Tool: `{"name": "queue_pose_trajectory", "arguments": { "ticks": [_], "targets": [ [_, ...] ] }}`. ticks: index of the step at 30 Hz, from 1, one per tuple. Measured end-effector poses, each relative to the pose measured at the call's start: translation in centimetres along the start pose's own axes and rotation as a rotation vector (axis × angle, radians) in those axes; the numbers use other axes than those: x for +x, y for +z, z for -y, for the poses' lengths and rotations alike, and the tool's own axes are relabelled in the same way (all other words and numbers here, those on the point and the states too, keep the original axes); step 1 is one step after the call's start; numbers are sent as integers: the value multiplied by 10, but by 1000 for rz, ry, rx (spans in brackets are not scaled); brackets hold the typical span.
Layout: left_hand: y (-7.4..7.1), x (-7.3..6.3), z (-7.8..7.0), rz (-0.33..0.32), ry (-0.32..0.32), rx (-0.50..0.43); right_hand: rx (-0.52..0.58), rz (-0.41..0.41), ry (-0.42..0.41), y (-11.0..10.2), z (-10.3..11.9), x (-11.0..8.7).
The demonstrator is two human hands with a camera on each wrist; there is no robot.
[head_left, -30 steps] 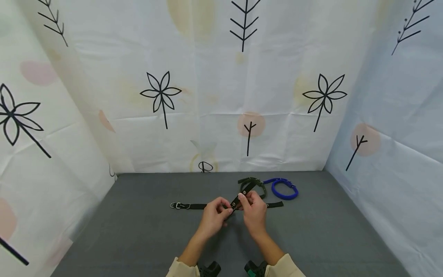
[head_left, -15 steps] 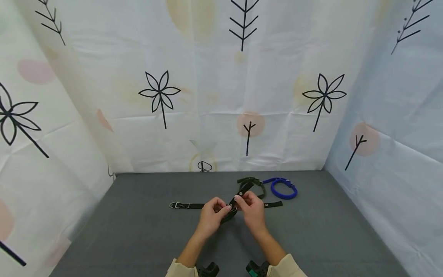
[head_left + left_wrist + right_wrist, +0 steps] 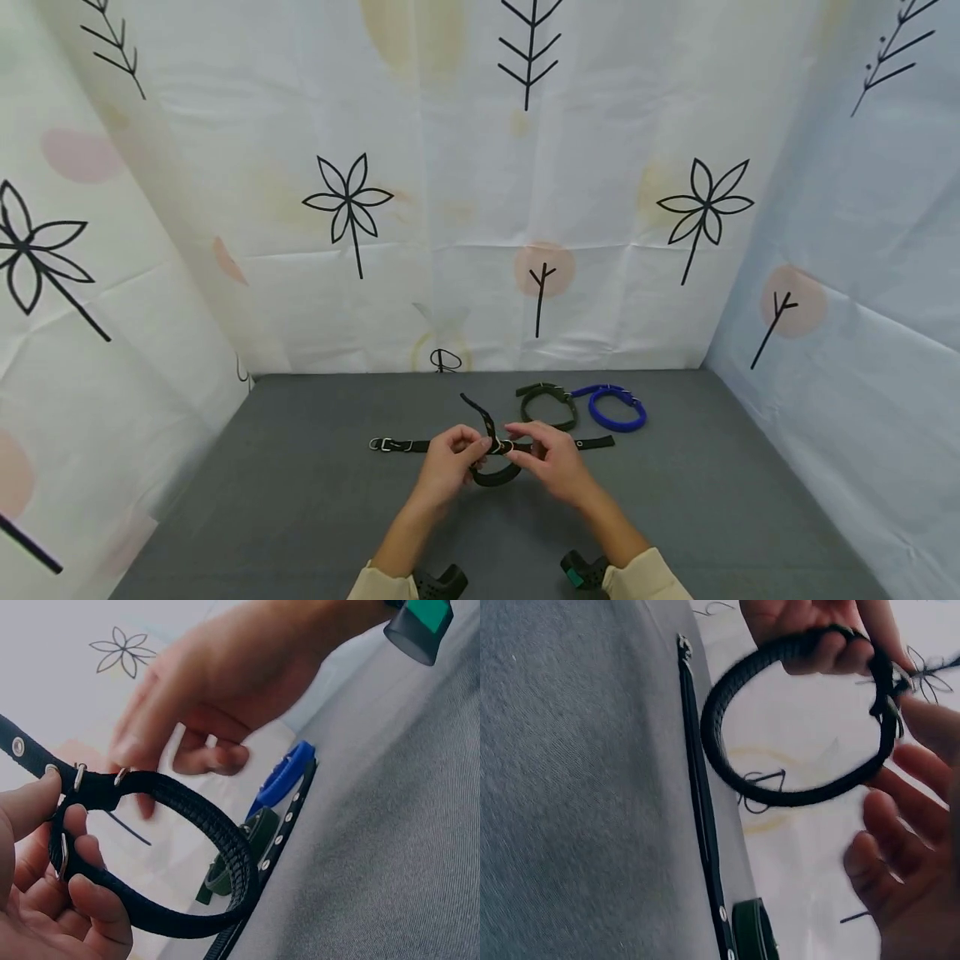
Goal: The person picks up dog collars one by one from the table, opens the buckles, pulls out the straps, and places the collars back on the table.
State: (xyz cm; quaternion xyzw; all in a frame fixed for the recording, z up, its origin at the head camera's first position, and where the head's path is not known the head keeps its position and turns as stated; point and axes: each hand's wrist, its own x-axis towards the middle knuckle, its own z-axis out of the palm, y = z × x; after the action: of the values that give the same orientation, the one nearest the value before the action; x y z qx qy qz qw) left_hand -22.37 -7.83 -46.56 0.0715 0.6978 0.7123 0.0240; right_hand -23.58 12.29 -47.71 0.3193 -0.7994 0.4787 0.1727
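Note:
A black collar [image 3: 497,478] is buckled into a round loop and held up over the table, its free end with metal eyelets sticking out past the buckle. My left hand [image 3: 447,462] pinches it at the buckle, thumb on the strap, as the left wrist view shows close up. Opposite, my right hand [image 3: 555,462] has its thumb and index finger spread, fingertips right at the metal ring [image 3: 122,777] of the collar. Its other fingers are loosely bent and hold nothing. Behind the hands a second black collar [image 3: 596,443] lies flat, its middle hidden by them.
A green collar [image 3: 555,389] and a blue collar [image 3: 618,427], both looped, lie behind to the right on the grey table [image 3: 300,500]. Patterned white cloth [image 3: 465,308] stands around the back and sides.
The right hand has let go of the strap and shifted slightly right. The strap's free end, earlier slanting up to the right between both hands, now points up to the left.

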Motion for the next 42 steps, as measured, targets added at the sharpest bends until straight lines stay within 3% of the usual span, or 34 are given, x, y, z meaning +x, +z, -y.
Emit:
{"name": "queue_pose_trajectory", "arguments": {
  "ticks": [5, 14, 19, 24, 28, 32, 37, 42],
  "targets": [
    [-2, -2, 1, 0, 17, -71, 58, 105, 120, -3, -5, -4],
    [-6, -2, 4, -94, -6, -100, 352, 14, 242, 0, -8, -12],
    [-9, -2, 6, -86, 6, -111, 442, -2, 302, 3, -9, -17],
    [-8, -6, 5, -46, 6, -57, 338, -4, 301, 4, -9, -19],
    [-6, -8, 4, -12, 5, 22, 137, 33, 204, 4, -5, -13],
    [-4, -7, 6, -10, 4, 37, 15, 67, 131, 5, 1, -6],
    [-4, -7, 9, -67, 15, 40, 13, 46, 108, 2, 16, -4],
    [-5, -7, 10, -117, 31, 26, 78, 48, 143, -6, 35, -3]
  ]
}}
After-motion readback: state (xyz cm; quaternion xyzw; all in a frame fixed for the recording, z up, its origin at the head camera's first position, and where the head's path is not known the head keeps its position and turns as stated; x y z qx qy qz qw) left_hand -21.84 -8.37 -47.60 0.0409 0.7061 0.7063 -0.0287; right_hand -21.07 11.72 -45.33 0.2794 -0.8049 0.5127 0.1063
